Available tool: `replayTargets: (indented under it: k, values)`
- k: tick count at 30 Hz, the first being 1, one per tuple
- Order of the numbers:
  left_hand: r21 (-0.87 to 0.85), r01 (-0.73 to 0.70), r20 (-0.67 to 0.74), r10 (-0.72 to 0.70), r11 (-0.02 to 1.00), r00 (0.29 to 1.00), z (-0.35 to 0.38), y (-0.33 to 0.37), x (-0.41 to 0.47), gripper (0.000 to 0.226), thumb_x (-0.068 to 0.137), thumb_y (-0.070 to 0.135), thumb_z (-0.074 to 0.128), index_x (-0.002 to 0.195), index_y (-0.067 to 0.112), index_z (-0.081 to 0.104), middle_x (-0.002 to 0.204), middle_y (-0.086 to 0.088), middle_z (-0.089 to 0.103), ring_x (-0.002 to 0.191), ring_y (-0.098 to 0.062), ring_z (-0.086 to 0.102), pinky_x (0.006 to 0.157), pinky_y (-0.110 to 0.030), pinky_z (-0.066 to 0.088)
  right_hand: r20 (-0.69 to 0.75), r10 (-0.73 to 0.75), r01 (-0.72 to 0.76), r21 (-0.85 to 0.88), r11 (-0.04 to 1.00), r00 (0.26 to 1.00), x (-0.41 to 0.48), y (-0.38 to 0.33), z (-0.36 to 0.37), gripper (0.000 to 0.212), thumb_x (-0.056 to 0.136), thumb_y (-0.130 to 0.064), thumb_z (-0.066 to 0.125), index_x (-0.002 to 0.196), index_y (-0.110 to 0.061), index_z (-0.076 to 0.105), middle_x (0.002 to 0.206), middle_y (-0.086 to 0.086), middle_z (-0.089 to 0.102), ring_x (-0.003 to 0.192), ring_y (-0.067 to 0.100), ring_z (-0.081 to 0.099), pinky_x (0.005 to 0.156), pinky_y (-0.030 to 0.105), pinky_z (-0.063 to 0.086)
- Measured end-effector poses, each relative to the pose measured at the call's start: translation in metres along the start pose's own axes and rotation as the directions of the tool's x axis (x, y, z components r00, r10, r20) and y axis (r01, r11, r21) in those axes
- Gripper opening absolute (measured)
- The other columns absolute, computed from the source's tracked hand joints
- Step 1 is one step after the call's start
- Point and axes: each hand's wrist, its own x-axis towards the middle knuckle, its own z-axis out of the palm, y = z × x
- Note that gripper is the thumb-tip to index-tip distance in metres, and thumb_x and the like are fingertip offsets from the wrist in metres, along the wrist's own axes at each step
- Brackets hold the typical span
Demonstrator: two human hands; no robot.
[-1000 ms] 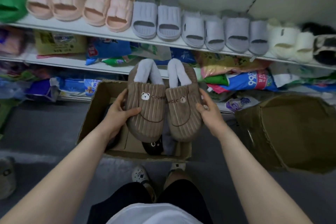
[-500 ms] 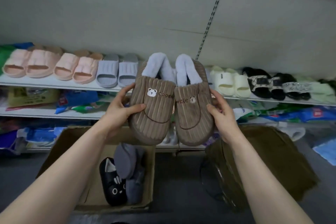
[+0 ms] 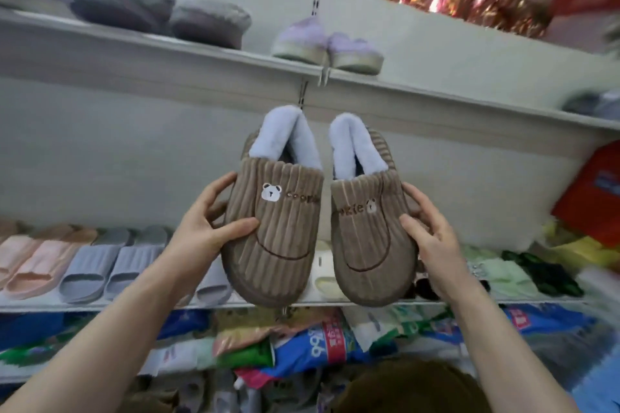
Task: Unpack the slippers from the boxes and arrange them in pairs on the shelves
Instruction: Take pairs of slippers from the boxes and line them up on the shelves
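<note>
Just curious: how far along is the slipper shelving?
Done: slides line the lower shelf; grey pair and lilac pair sit on the upper shelf. In hand: the left hand and right hand each hold one brown slipper below the upper shelf. Left: placing this pair; no box shows, so further pairs cannot be told.

Left arm: bare, extended from 7 o'clock toward centre.
Left hand (image 3: pixel 204 231): thumb across the top of left slipper (image 3: pixel 281 245), fingers curled round its outer edge.
Right arm: bare, extended from 5 o'clock.
Right hand (image 3: pixel 432 238): thumb on right slipper (image 3: pixel 365 251), fingers curled behind its edge.
</note>
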Motion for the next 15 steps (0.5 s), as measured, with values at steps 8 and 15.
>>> replayTargets:
  k: [8,15]
  values:
    - [-0.068,-0.164,0.1,0.17,0.984,0.98,0.075,0.087,0.08,0.08,0.057,0.012,0.086,0.125,0.04,0.055,0.113,-0.009,0.069,0.099,-0.023,0.069,0.077,-0.033,0.058,-0.249,-0.123,0.131,0.017,0.991,0.961,0.067,-0.07,-0.086,0.042,0.097,0.001,0.049,0.127,-0.026,0.061,0.079,-0.005,0.065,0.079,0.008,0.062,0.075,0.02,0.053]
    - [-0.016,-0.23,0.112,0.23,0.973,0.967,0.16,0.136,0.146,0.076,0.065,0.013,0.079,0.134,0.027,0.051,0.11,-0.009,0.07,0.098,-0.024,0.069,0.083,-0.039,0.054,-0.32,-0.033,0.044,0.027,0.999,0.947,0.177,-0.11,-0.182,0.034,0.091,0.0,0.051,0.118,-0.011,0.068,0.1,0.006,0.072,0.095,0.021,0.065,0.077,0.029,0.051]
